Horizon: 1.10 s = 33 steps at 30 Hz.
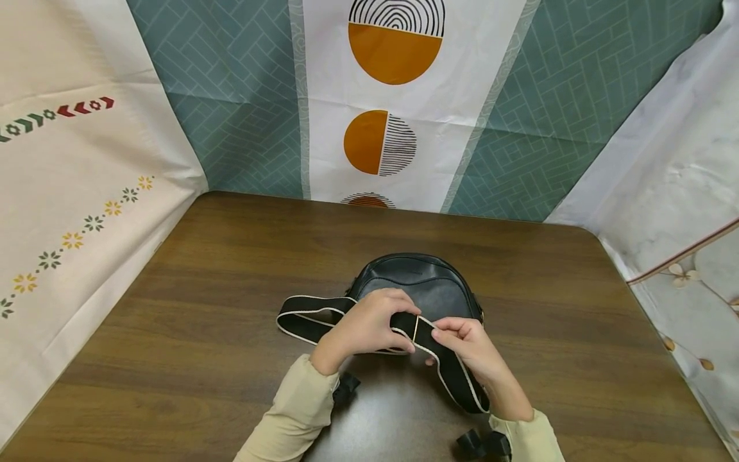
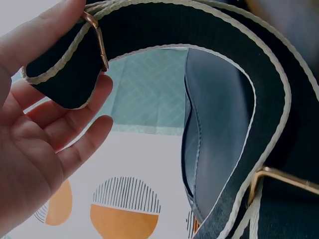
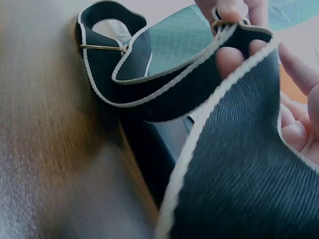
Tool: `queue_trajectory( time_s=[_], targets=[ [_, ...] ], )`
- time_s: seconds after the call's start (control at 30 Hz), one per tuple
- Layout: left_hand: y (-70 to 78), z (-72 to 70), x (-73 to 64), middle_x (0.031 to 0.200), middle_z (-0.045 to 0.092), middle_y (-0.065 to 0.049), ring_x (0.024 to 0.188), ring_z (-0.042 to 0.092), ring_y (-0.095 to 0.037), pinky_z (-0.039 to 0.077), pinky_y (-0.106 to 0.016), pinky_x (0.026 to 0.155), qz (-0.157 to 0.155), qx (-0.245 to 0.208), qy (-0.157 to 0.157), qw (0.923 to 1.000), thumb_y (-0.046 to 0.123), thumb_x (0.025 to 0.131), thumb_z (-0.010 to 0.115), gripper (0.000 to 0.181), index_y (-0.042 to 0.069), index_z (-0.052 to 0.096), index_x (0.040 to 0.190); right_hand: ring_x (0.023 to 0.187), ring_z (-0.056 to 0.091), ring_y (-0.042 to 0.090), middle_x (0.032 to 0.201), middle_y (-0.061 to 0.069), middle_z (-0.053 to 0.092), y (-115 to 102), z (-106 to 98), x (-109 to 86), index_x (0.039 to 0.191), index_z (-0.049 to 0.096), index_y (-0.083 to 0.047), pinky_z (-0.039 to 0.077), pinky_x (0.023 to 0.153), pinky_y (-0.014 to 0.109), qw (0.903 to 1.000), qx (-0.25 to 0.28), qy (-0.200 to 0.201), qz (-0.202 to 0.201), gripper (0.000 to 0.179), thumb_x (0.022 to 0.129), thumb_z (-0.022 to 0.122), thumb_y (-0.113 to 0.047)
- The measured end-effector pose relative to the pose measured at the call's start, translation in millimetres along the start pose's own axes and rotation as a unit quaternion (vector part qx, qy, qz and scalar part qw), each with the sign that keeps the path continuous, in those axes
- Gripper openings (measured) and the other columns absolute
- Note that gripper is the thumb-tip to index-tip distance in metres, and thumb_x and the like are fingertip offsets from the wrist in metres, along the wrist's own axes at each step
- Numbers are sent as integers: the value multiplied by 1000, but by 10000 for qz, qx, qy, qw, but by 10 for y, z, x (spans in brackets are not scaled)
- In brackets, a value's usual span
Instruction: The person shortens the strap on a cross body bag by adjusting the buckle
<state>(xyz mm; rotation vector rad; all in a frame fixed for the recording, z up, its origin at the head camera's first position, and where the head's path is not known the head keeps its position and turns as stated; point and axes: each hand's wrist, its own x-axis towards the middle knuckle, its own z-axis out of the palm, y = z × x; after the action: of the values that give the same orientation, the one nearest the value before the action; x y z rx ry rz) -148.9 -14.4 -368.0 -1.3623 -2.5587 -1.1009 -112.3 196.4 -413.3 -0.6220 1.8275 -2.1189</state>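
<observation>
1. At the frame's lower centre, the left hand [image 1: 372,322] pinches the black strap [image 1: 455,372] by its gold buckle [image 1: 416,328].
2. Rightward, the right hand [image 1: 475,348] grasps that strap, thumb on top.
3. Just below centre sits the black bag [image 1: 427,290].

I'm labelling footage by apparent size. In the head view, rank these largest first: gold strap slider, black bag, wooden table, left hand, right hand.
1. Wooden table
2. Black bag
3. Left hand and right hand: too alike to rank
4. Gold strap slider
</observation>
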Motion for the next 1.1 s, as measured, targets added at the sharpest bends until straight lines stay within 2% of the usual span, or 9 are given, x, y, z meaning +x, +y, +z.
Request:
queue_trajectory(
  time_s=[0.1,0.2,0.4,0.6,0.67,0.77,0.87,0.97,1.1],
  targets=[
    [-10,-10,-8,93,61,-1,89,56,-12,42,-22,80,-28,25,70,10000,23,61,82,45,2,67,98,60,62,15,74,5,63,-14,-19,-32,94,61,-3,51,60,27,9991,173,-164,356,18,93,43,-1],
    [-5,-12,-12,93,61,-1,89,56,-12,42,-22,79,-57,46,99,9999,23,60,83,45,3,67,97,53,58,11,68,2,61,-30,-9,-53,90,62,-8,50,51,26,9984,50,-11,558,18,92,45,-3],
    [38,-2,-13,92,61,0,87,56,-11,42,-21,78,-157,59,-22,9999,24,61,82,45,4,66,97,44,50,6,66,-2,61,-52,46,-52,84,66,-12,42,38,20,9960,-576,621,295,19,88,52,1],
    [91,7,-20,92,62,0,87,57,-13,42,-26,80,-144,557,-88,9983,27,60,82,44,6,67,96,45,50,7,67,-2,62,-52,96,-34,82,68,-17,42,37,19,9940,-769,759,159,25,86,54,3],
    [117,11,-21,92,63,0,87,57,-14,41,-28,81,-122,757,-86,9970,28,60,82,44,7,68,95,45,50,7,66,-2,62,-51,110,-26,82,69,-14,42,37,19,9941,-759,756,139,22,85,54,3],
    [150,28,-19,94,62,1,89,56,-14,40,-29,82,-107,940,-129,9954,30,60,82,45,8,68,96,44,49,6,66,-2,62,-56,135,-9,82,65,3,41,37,20,9941,-786,745,93,12,86,54,3],
    [164,56,-11,94,62,1,90,56,-13,40,-28,82,-73,1028,-134,9946,32,60,82,46,8,68,97,42,48,6,64,-1,61,-62,159,9,81,56,18,41,37,20,9940,-762,775,124,17,87,53,2],
    [145,81,-5,93,62,0,88,57,-13,40,-24,81,-31,758,-78,9971,30,59,82,46,6,68,96,41,48,6,62,-2,61,-65,175,16,80,49,22,41,38,19,9941,-619,849,261,23,88,52,0],
    [98,88,-10,90,63,-2,85,58,-12,42,-20,79,102,191,3,9998,25,57,84,47,2,68,95,41,49,8,63,0,61,-59,158,7,82,48,19,42,39,20,9955,-355,753,457,23,90,49,-2]
  ],
)
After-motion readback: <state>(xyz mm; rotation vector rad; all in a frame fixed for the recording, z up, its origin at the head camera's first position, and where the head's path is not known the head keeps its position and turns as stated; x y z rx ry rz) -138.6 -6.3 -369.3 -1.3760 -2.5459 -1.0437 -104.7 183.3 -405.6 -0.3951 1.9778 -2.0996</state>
